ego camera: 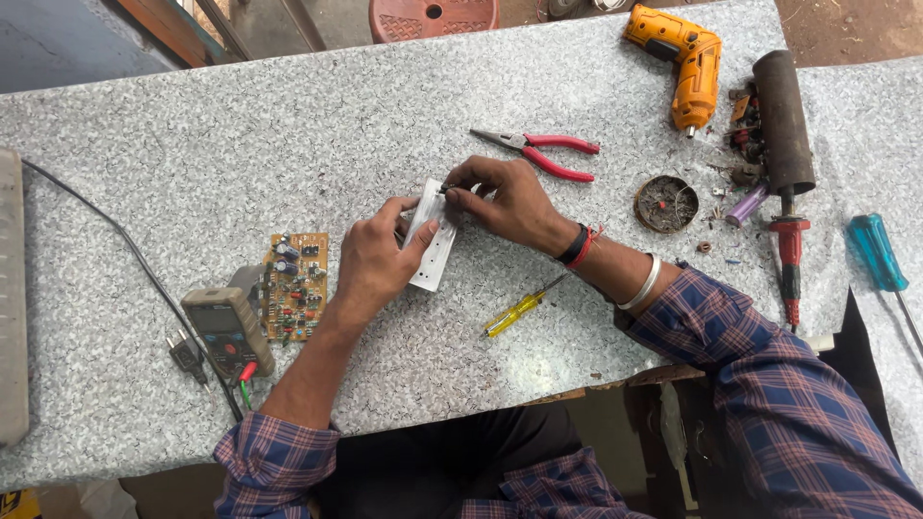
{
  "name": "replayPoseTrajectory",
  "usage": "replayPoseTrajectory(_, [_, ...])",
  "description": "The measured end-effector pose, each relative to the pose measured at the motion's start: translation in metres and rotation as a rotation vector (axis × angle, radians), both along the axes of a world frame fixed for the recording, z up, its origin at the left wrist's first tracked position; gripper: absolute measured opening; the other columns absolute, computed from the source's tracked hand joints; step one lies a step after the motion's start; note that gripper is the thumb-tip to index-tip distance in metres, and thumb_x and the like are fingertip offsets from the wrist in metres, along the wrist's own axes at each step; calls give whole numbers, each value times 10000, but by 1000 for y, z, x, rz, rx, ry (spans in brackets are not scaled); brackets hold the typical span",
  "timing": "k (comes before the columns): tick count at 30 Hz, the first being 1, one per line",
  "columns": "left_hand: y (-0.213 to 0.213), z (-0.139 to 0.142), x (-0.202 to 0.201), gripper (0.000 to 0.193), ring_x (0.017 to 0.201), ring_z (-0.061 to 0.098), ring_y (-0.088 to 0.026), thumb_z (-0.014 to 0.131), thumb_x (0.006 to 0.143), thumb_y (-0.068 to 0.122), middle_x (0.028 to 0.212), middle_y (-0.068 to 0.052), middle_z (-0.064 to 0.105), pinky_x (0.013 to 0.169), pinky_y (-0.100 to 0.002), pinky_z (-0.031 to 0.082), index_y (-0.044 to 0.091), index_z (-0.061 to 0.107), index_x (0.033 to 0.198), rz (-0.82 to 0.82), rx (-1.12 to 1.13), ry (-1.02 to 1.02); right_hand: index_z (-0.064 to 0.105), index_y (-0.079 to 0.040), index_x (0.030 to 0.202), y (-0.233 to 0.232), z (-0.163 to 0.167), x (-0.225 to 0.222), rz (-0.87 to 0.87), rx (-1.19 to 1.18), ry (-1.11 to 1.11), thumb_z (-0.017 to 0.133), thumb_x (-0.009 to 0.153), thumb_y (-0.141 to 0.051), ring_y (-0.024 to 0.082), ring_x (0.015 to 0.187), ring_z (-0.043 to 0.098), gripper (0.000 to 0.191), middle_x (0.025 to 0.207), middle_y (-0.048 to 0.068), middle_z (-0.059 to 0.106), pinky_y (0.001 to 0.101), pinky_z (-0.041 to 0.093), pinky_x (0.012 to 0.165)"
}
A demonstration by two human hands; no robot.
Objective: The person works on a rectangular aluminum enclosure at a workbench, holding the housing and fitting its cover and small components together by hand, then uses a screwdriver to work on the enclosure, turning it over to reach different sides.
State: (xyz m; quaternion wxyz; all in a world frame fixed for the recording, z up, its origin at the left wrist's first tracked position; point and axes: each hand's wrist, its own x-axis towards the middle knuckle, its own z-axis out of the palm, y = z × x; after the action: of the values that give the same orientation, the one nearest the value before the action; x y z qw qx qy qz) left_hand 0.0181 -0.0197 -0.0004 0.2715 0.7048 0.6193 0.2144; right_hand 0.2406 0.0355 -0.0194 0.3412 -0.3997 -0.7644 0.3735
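matt white plastic strip (432,242), speckled stone-look table (288,125)

Both hands (375,259) (505,197) closed, fingertips together

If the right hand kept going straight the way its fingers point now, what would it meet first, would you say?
The right hand points leftward at the white plastic strip it already pinches; beyond that, the left hand holding the strip, though depth is hard to judge.

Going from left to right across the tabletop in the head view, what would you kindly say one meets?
Multimeter → circuit board → left hand → right hand → red-handled pliers → round tin → orange drill → teal-handled screwdriver.
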Motion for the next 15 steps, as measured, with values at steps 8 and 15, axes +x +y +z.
replayPoseTrajectory(8, [-1, -2, -3, 373, 668, 768, -289, 741, 905, 419, 747, -130, 761, 643, -423, 588, 49, 739, 947, 18, 4, 65, 722, -32, 1100, 0, -1, 0, 27, -55, 19, 741, 950, -172, 134, 832, 766, 206, 962, 84, 786, 289, 629, 736])
replayPoseTrajectory(15, [-4, -6, -2, 363, 761, 754, -327, 808, 869, 415, 855, -133, 759, 665, -436, 568, 65, 739, 934, 40, 45, 22, 718, -1, 1089, -3, -2, 3, 21, -93, 100, 725, 973, -109, 108, 845, 728, 159, 962, 66, 771, 271, 611, 722])
